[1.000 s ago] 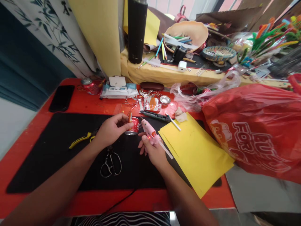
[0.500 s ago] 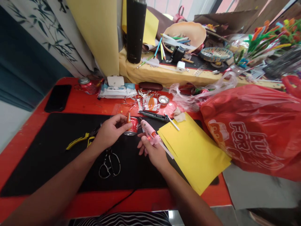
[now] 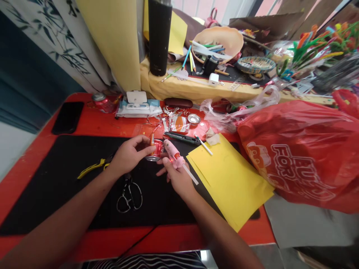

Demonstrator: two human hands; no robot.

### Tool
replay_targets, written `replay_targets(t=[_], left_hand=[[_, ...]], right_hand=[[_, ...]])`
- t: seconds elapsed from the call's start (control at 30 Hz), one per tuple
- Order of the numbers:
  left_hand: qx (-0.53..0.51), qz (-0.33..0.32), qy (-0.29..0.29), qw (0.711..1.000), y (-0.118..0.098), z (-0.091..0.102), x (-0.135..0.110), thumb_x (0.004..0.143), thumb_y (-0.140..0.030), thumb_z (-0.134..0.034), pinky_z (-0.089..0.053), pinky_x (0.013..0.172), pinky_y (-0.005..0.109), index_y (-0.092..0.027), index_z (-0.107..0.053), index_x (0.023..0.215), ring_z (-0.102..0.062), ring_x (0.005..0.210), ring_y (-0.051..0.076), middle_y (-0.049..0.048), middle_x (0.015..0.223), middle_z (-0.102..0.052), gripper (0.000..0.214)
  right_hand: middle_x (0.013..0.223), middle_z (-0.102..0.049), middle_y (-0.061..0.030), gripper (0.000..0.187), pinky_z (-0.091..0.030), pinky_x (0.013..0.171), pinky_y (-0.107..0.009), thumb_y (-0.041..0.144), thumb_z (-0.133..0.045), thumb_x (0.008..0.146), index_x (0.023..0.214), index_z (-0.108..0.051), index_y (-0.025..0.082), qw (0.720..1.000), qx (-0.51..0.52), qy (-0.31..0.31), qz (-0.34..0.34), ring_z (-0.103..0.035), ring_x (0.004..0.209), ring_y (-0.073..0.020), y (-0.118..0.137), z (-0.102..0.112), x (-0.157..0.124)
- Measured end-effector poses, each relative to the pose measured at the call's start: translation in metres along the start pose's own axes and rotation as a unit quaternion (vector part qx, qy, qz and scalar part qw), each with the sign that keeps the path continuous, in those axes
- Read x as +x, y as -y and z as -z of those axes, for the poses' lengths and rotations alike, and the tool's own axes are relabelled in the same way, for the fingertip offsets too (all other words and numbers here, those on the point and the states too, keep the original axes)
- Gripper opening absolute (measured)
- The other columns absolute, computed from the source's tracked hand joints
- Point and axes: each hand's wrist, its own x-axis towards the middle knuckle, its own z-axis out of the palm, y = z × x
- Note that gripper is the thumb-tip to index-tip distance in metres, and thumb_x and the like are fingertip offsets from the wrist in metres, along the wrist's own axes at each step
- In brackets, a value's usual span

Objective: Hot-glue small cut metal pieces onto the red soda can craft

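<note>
My left hand (image 3: 127,155) is closed on a cut red soda can piece (image 3: 156,150), pinching a small orange strip against its side. My right hand (image 3: 175,175) grips a pink glue gun (image 3: 172,153) with a white glue stick poking out behind. The gun's nozzle points at the can piece and nearly touches it. Both hands hover over a black mat (image 3: 67,179) on the red table (image 3: 112,125).
Scissors (image 3: 129,194) and yellow-handled pliers (image 3: 91,168) lie on the mat by my left arm. Yellow paper sheets (image 3: 232,175) lie to the right, a utility knife (image 3: 182,137) behind. A big red plastic bag (image 3: 303,149) fills the right side. A black phone (image 3: 67,117) lies far left.
My right hand has moved the glue gun slightly left and closer to the can piece. The left hand keeps its hold.
</note>
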Motion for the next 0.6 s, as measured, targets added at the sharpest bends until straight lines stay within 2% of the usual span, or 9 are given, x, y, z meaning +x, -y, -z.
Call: replay_targets(t=[0.2,0.37,0.6], left_hand=[[-0.023,-0.003,0.050,0.998,0.003,0.012,0.015,0.081,-0.065,-0.089,-0.052,0.070,0.030,-0.021,-0.071,0.089,-0.063,0.074,0.018,-0.0005,0.081,-0.068,0.048],[-0.043,0.001,0.095,0.995,0.004,0.023,0.029,0.076,-0.061,-0.092,-0.051,0.067,0.028,-0.021,-0.069,0.084,-0.061,0.072,0.017,-0.0014,0.078,-0.066,0.047],[-0.043,0.006,0.087,0.995,0.004,0.028,0.031,0.075,-0.061,-0.092,-0.056,0.070,0.030,-0.021,-0.072,0.086,-0.065,0.074,0.018,0.0006,0.081,-0.070,0.046]], right_hand=[[0.101,-0.084,-0.0107,0.057,-0.044,0.042,-0.020,0.069,-0.076,0.097,0.127,-0.076,0.020,0.999,0.044,-0.003,-0.002,-0.085,0.077,-0.0253,0.000,-0.012,0.006],[0.101,-0.084,-0.0120,0.061,-0.042,0.041,-0.019,0.070,-0.075,0.097,0.128,-0.075,0.018,0.998,0.064,0.008,-0.002,-0.086,0.081,-0.0268,-0.001,-0.025,0.011],[0.108,-0.085,-0.0126,0.064,-0.042,0.042,-0.019,0.071,-0.074,0.097,0.135,-0.071,0.019,0.997,0.080,0.025,0.000,-0.086,0.080,-0.0255,-0.003,-0.032,0.012]])
